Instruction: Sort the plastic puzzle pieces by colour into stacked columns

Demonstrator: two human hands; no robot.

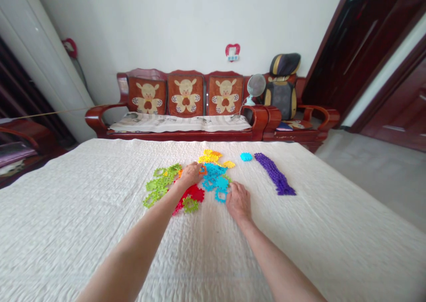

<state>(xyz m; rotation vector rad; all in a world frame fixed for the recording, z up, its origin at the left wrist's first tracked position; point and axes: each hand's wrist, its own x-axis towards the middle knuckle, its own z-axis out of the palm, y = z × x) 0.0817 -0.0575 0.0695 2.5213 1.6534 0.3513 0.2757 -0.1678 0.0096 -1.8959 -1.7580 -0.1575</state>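
Note:
A loose heap of flat plastic interlocking pieces with notched edges lies on the table. My left hand [192, 173] is over its middle, fingers curled down by an orange piece [203, 170] and the blue pieces [214, 171]; what its fingertips hold is hidden. At the right edge of the blue group is my right hand [239, 200], fingers bent inward beside a blue square frame piece [221, 196]. Green pieces [158, 184] spread to the left. Red pieces [196, 193] lie under my left wrist, with a green frame piece [190, 204] in front. Yellow pieces [209, 156] are at the back.
To the right, purple pieces [274, 175] lie overlapped in a long row, with a small blue stack [246, 156] near its far end. A white quilted cover [109, 231] spreads over the table. Beyond stand a wooden sofa [179, 135] and a small fan [256, 85].

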